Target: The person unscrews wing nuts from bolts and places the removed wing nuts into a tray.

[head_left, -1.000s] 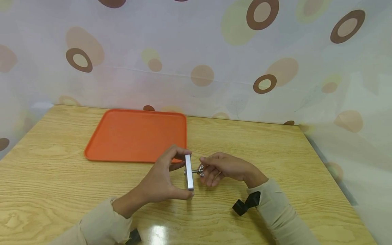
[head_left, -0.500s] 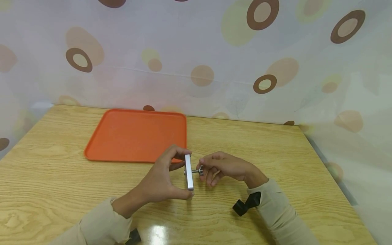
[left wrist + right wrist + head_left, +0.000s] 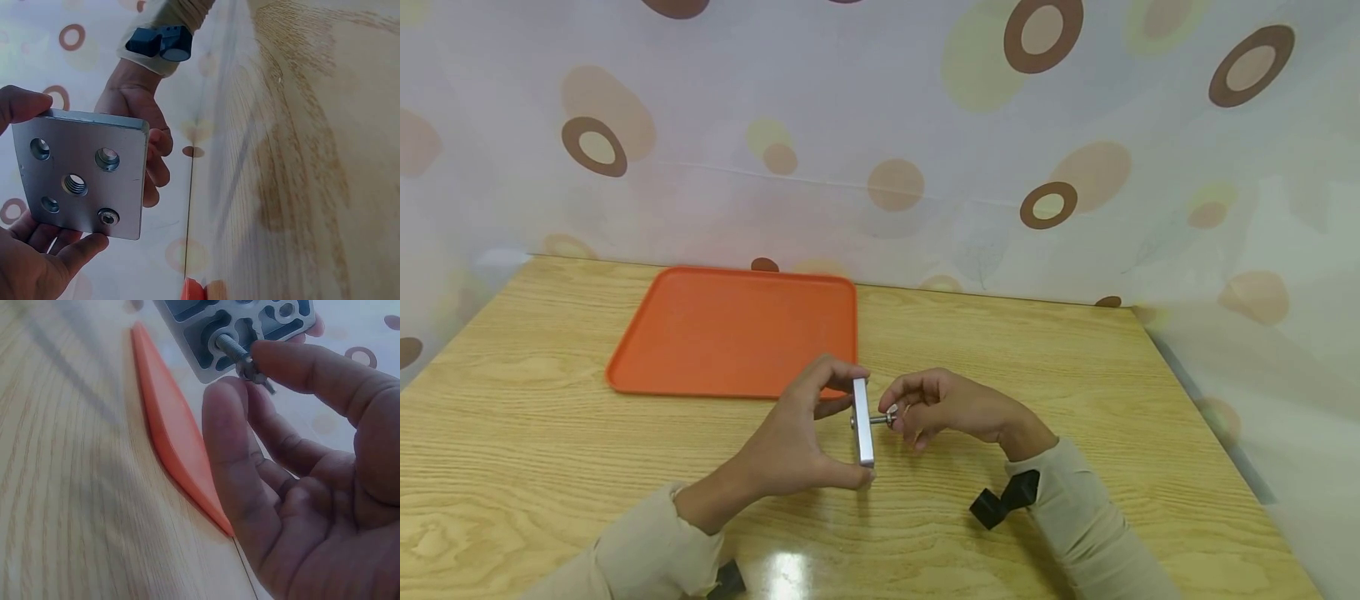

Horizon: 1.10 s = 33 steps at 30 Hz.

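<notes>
My left hand [image 3: 790, 442] holds a square silver metal plate [image 3: 863, 423] on edge, gripped between thumb and fingers above the table. The left wrist view shows the plate's flat face with several holes; a bolt head [image 3: 108, 217] sits in one corner hole. Out of the plate's ribbed back, in the right wrist view, sticks the threaded bolt [image 3: 230, 346], carrying a wing nut [image 3: 251, 370] near its end. My right hand [image 3: 958, 408] pinches that wing nut with thumb and forefinger, its other fingers curled below. Part of the nut is hidden behind the fingertips.
An orange tray [image 3: 737, 333] lies on the wooden table [image 3: 1015, 358], behind and left of my hands. Patterned sheeting [image 3: 820, 100] hangs along the back and sides. A black wrist camera [image 3: 1003, 498] is strapped to the right sleeve.
My right thumb and fingers have shifted around the wing nut, and the nut's wings have turned. The left hand and plate stay where they were.
</notes>
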{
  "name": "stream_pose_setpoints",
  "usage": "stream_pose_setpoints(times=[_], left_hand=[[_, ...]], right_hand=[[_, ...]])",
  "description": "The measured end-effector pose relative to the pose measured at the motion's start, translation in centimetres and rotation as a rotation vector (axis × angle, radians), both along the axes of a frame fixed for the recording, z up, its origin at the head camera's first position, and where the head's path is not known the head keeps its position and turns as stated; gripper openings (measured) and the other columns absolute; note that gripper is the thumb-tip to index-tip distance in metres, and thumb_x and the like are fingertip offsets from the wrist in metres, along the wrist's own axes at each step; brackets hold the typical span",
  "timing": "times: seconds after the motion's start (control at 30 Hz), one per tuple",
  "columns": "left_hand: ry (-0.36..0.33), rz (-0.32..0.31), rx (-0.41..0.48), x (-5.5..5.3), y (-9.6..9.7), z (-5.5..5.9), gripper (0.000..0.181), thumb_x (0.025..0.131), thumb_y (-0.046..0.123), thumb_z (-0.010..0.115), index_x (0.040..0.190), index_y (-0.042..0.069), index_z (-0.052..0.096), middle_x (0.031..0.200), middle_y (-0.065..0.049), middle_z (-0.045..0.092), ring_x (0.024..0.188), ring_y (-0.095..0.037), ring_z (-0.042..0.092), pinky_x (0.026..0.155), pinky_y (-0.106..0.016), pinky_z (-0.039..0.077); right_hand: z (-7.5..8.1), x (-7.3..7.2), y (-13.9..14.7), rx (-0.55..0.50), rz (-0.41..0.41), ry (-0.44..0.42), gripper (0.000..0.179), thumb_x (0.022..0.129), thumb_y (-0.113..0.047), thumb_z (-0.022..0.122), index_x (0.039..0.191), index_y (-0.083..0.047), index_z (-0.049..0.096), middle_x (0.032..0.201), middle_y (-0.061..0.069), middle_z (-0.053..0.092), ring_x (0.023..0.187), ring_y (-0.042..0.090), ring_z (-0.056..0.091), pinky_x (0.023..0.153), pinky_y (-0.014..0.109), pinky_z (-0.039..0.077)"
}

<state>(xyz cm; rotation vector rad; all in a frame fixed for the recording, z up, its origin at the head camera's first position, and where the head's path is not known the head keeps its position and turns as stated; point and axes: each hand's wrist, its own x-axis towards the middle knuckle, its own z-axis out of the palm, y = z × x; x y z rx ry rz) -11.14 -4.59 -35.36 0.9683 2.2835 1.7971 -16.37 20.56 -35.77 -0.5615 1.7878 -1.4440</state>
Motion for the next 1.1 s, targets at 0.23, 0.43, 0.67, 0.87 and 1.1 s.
stream_pose_setpoints(times=[0.23, 0.43, 0.67, 0.87, 1.1], left_hand=[[0.004, -0.002, -0.004, -0.02, -0.03, -0.01, 0.077, 0.064, 0.007, 0.087, 0.131, 0.006, 0.049, 0.126, -0.013, 0.052, 0.122, -0.032, 0.053, 0.109, -0.042, 0.054], [0.008, -0.004, -0.007, -0.06, -0.02, 0.00, 0.076, 0.063, 0.007, 0.086, 0.130, 0.006, 0.049, 0.127, -0.013, 0.052, 0.122, -0.031, 0.053, 0.109, -0.042, 0.054], [0.012, 0.001, -0.008, -0.08, -0.02, -0.02, 0.077, 0.063, 0.007, 0.086, 0.130, 0.006, 0.049, 0.127, -0.012, 0.052, 0.121, -0.028, 0.053, 0.108, -0.042, 0.054], [0.001, -0.002, -0.005, -0.03, 0.00, -0.01, 0.077, 0.063, 0.006, 0.086, 0.130, 0.007, 0.049, 0.127, -0.013, 0.052, 0.122, -0.029, 0.052, 0.109, -0.041, 0.054], [-0.011, -0.001, -0.003, -0.01, 0.03, 0.02, 0.076, 0.063, 0.007, 0.086, 0.130, 0.007, 0.049, 0.128, -0.013, 0.051, 0.123, -0.035, 0.053, 0.109, -0.041, 0.054]], right_hand=[[0.02, -0.05, 0.05, 0.021, -0.017, 0.009, 0.030, 0.096, -0.007, 0.057, 0.124, 0.005, 0.055, 0.105, 0.000, 0.066, 0.091, 0.013, 0.065, 0.075, 0.027, 0.063], [0.12, -0.02, -0.35, 0.090, -0.125, -0.090, 0.039, 0.106, -0.026, 0.042, 0.122, 0.004, 0.062, 0.104, 0.001, 0.073, 0.089, 0.014, 0.070, 0.074, 0.029, 0.065], [0.48, 0.21, -0.51, 0.116, -0.079, -0.089, 0.043, 0.106, -0.028, 0.043, 0.117, 0.009, 0.062, 0.086, -0.002, 0.074, 0.072, 0.009, 0.069, 0.067, 0.025, 0.063], [0.51, 0.20, -0.39, 0.095, -0.049, -0.036, 0.035, 0.102, -0.024, 0.053, 0.118, 0.007, 0.061, 0.092, -0.002, 0.071, 0.076, 0.010, 0.067, 0.071, 0.026, 0.063], [0.14, 0.05, -0.09, 0.016, -0.006, -0.051, 0.030, 0.095, -0.013, 0.063, 0.119, 0.005, 0.059, 0.094, -0.002, 0.073, 0.079, 0.010, 0.070, 0.072, 0.023, 0.063]])
